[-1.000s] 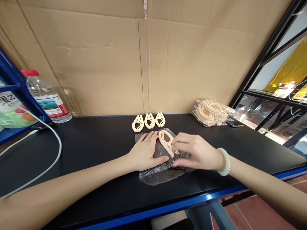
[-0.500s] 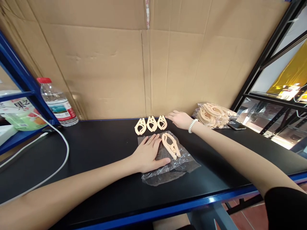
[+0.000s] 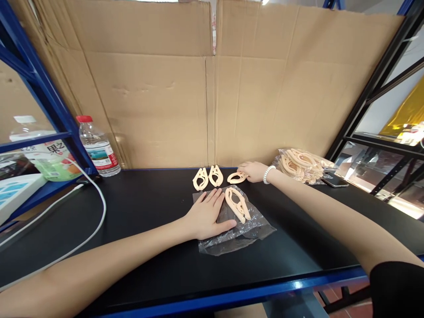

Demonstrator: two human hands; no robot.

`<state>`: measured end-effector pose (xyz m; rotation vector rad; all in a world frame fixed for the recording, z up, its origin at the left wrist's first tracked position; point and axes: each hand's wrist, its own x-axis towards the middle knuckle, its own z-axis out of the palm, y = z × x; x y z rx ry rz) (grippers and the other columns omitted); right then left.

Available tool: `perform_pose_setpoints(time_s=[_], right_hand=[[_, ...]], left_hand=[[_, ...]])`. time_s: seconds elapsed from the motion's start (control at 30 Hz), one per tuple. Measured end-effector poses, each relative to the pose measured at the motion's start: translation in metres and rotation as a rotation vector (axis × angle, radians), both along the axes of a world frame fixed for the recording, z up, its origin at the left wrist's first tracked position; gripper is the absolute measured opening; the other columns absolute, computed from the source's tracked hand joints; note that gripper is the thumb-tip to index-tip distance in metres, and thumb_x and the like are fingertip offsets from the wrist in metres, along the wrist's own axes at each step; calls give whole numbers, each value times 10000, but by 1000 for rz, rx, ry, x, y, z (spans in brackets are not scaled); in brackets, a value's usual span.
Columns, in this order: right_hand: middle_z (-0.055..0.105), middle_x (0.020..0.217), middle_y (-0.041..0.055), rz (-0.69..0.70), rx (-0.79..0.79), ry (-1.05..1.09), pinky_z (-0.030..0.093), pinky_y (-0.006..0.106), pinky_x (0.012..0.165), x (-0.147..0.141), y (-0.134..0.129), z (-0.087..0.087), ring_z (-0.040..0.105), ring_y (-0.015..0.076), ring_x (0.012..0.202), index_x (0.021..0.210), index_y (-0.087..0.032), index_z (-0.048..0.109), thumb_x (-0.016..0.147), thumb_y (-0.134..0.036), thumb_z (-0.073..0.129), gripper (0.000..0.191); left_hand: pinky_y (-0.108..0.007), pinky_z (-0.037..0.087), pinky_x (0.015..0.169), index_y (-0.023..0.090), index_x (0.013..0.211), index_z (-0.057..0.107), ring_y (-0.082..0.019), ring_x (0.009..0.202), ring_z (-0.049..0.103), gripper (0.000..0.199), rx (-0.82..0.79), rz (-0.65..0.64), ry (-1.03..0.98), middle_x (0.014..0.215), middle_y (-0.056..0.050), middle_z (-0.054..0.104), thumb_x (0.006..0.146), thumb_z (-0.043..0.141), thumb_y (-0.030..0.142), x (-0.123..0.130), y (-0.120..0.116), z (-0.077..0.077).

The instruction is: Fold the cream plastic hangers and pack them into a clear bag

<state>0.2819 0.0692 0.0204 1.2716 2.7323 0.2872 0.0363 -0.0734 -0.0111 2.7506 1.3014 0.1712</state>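
My left hand [image 3: 209, 216] lies flat, fingers stretched, on a clear plastic bag [image 3: 220, 247] on the black tabletop. Beside its fingertips, one beige folding hanger [image 3: 241, 206] rests on the bag, folded up. Farther back, my right hand [image 3: 254, 171] pinches the end of another folding hanger [image 3: 233, 180], which is turned sideways at the table's back edge. To the left of it, two more folded hangers, a left one [image 3: 196, 182] and a right one [image 3: 217, 177], sit side by side near the cardboard. The fingertips of my right hand are partly hidden.
A pile of bagged hangers [image 3: 300, 165] lies at the back right, with a phone [image 3: 336, 180] next to it. A water bottle [image 3: 99, 152] stands at the back left, near a white cable [image 3: 103, 207]. Cardboard [image 3: 159, 110] walls off the back.
My right hand has taken hold of the rightmost hanger of the back row and moved it right, tipping it sideways. My left hand stays on the bag. The camera view has tilted up.
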Motion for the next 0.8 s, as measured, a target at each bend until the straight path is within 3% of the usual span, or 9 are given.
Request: perform_pose_setpoints(time_s=[0.17, 0.27, 0.37, 0.47, 0.63, 0.8], right_hand=[[681, 997, 102, -53, -45, 45, 506, 343, 798, 33, -29, 3, 651, 210, 874, 1095, -111, 635, 850, -187, 614, 258], [674, 977, 117, -10, -31, 117, 499, 319, 774, 49, -53, -1, 651, 223, 859, 1077, -106, 648, 823, -130, 546, 274], [650, 1034, 125, 53, -8, 207, 506, 336, 816, 65, -75, -6, 645, 221, 905, 1155, -119, 613, 877, -165, 474, 314], [631, 1069, 135, 103, 22, 307, 518, 375, 837, 79, -88, -10, 642, 222, 917, 1155, -124, 607, 939, -200, 383, 320], [650, 1058, 126, 146, 114, 502, 527, 414, 844, 84, -97, -10, 639, 240, 957, 1080, -166, 641, 979, -284, 358, 322], [701, 922, 92, 85, 237, 704, 542, 373, 692, 68, -108, 0, 652, 227, 807, 970, -186, 669, 951, -345, 446, 275]], left_hand=[[-516, 183, 1157, 85, 1429, 352, -317, 1441, 247, 713, 103, -29, -95, 1539, -189, 316, 920, 377, 584, -1, -4, 5], [-510, 162, 1167, 135, 1307, 484, -291, 1418, 306, 458, 221, -83, -174, 1470, -133, 458, 947, 402, 406, -3, -14, 11], [-466, 290, 1116, 179, 1192, 552, -265, 1284, 484, 327, 216, -75, -236, 1297, -96, 616, 927, 450, 341, -7, -33, 17], [-420, 427, 983, 193, 1141, 564, -247, 1102, 597, 294, 153, -62, -264, 1168, -83, 669, 874, 536, 310, -11, -55, 21], [-421, 460, 915, 210, 1102, 567, -256, 1041, 610, 331, 81, -84, -242, 1104, -51, 679, 798, 649, 312, -15, -79, 20], [-417, 496, 888, 224, 1056, 568, -256, 1046, 615, 242, 86, -41, -225, 1144, -47, 670, 829, 627, 281, -17, -89, 14]])
